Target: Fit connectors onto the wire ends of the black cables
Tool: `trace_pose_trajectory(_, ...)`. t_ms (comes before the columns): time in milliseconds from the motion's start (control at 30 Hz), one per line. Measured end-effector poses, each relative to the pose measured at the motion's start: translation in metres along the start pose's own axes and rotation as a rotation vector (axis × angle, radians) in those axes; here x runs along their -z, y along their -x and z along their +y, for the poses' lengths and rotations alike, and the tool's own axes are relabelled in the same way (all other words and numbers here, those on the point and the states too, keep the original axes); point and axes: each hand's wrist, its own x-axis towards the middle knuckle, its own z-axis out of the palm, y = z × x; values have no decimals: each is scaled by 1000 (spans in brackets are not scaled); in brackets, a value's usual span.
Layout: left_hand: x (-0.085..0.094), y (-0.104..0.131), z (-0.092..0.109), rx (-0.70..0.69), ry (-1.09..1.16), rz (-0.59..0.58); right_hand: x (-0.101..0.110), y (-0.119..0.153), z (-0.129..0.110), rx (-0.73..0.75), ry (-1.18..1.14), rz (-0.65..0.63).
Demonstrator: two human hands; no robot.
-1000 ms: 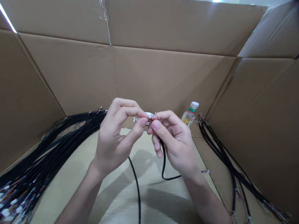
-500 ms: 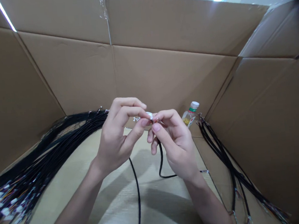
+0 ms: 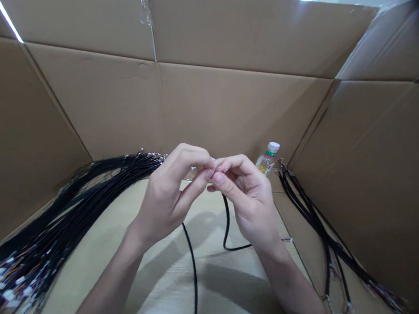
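My left hand (image 3: pixel 178 194) and my right hand (image 3: pixel 247 193) meet fingertip to fingertip above the table. The left thumb and index finger are pinched together, and what lies between them is hidden. Between my right thumb and index finger are the thin, reddish wire ends of a black cable (image 3: pixel 226 219), too small to make out well. From there the cable drops below the hand and bends right along the table. Another length of black cable (image 3: pixel 194 275) hangs below my left hand toward the near edge. A white bit shows just behind the fingertips.
A thick bundle of black cables (image 3: pixel 89 206) with white connectors (image 3: pixel 8 292) lies on the left. More black cables (image 3: pixel 314 221) lie on the right. A bottle with a white cap (image 3: pixel 273 147) stands behind my right hand. Cardboard walls (image 3: pixel 241 105) surround the table (image 3: pixel 162 288).
My left hand has moved slightly right and its fingers have curled in against the right fingertips. The white piece between the hands is now mostly covered. My right fingers have folded in more.
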Motion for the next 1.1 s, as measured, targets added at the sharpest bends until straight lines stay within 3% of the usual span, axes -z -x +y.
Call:
trace_pose_trajectory(200,-2,-2,1,-20,-64,4,5,-3,5,-11,-80,10)
trace_pose_trajectory(733,-8,-1,1,28,-83,12,12,-7,-6,33,277,18)
trace_pose_trajectory(800,-10,-1,2,100,-4,33,12,-7,-8,31,289,11)
trace_pose_trajectory(933,-7,-3,2,375,358,64,13,-7,-10,21,276,-8)
trace_pose_trajectory(1100,6,-6,-2,647,599,6,14,-8,-9,6,283,-51)
